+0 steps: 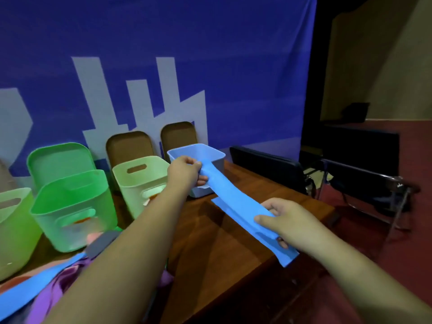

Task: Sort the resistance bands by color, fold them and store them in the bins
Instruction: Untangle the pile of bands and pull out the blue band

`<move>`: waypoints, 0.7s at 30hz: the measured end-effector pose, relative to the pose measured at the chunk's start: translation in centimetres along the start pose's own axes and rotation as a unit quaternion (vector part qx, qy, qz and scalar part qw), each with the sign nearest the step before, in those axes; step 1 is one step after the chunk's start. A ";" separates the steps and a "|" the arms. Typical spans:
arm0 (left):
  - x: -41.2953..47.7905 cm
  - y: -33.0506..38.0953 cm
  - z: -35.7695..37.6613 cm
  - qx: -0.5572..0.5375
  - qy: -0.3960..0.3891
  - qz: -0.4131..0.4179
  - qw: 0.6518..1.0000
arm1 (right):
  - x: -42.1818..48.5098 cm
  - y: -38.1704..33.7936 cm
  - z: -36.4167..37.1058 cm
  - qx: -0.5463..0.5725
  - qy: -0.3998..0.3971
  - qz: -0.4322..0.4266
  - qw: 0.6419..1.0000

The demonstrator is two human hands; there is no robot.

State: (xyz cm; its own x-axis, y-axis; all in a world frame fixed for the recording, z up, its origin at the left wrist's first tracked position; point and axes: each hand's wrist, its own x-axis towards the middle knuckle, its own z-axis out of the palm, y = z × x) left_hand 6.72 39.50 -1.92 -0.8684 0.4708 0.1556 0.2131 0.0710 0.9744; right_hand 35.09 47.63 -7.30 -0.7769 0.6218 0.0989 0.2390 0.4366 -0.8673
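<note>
Blue resistance band [230, 195], held off the table between both hands and running diagonally from the centre of the frame toward the lower right. The left hand [187, 171], at centre, has its fingers and thumb curled round the band's far end, which is bunched narrow in the grip. The right hand [288, 222], right of centre, pinches the near end with its thumb on top and its fingers beneath; a short flat stretch of band sticks out past this hand. A second blue layer shows below the band's middle. The left hand sits just in front of a pale blue bin [218, 157], which stands on the far side of the wooden table [222, 242]. To the left of this bin stand a pale green bin [131, 183], a bright green bin [70, 202] with another bright green bin [58, 157] behind it, and a yellow-green bin [14, 225] at the left edge. In the lower left corner lies a heap of bands, among them a second blue band [30, 291], a purple band [58, 298] and a grey band [102, 244]. Behind the bins are two brown chair backs [178, 134] and a blue backdrop [210, 54] with pale grey shapes.
</note>
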 end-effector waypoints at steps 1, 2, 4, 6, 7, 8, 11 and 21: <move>0.0 -1.1 1.0 0.010 -0.003 -0.012 1.000 | -0.1 0.5 -0.7 -0.013 -0.005 0.007 1.000; -0.1 -2.0 1.9 0.022 -0.004 -0.024 0.999 | -0.2 1.0 -1.2 -0.029 -0.009 0.015 0.999; -0.2 -3.9 3.5 0.063 0.003 -0.021 0.998 | -0.4 2.1 -1.8 -0.063 -0.011 0.023 0.998; -0.4 -5.5 4.7 0.113 0.011 -0.010 0.993 | -0.5 3.1 -2.0 -0.095 -0.006 0.029 0.995; -0.5 -6.1 5.2 0.130 0.013 -0.009 0.991 | -0.5 3.6 -2.0 -0.110 -0.004 0.032 0.993; -0.6 -6.6 5.5 0.148 0.014 -0.009 0.989 | -0.6 3.9 -2.0 -0.125 -0.002 0.033 0.992; -0.4 -7.7 6.4 0.227 0.014 0.006 0.974 | -0.6 4.6 -1.9 -0.165 0.009 0.029 0.986; 0.1 -10.0 7.8 0.369 0.042 0.002 0.929 | -0.3 6.3 -1.1 -0.190 0.019 0.028 0.981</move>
State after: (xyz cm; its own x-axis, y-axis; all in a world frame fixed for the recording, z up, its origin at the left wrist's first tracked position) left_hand 8.02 45.75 -12.88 -0.8925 0.4035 0.2014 0.4377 0.6673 0.6026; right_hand 37.45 50.96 -12.23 -0.7356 0.6726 0.0804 0.4868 0.6075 -0.6276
